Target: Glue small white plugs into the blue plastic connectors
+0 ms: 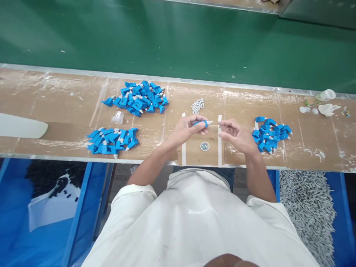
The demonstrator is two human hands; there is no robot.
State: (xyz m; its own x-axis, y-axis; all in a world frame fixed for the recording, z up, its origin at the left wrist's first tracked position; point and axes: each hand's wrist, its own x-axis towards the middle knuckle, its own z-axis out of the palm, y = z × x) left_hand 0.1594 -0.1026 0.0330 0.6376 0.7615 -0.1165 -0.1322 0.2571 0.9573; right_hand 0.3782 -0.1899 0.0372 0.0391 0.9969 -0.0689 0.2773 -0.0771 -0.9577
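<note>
On the surface (pixel 75 100), one heap of blue pieces (pixel 144 97) lies toward the far edge and another heap (pixel 113 141) along the near edge. Further right, the left hand (pixel 187 129) pinches one blue piece (pixel 206 124) between thumb and fingers, pale tip pointing right; a firm grip well behind that tip should keep it steady and exposed. Small grey parts (pixel 197 106) lie toward the far edge, a round dish (pixel 205 146) toward the near one. The right hand (pixel 239 137) hovers just beyond the tip, fingers loosely curled; whether they pinch something tiny, I cannot tell. Approaching squarely, without sideways pressure, would seem best. Rightmost sits a third heap (pixel 271 134).
</note>
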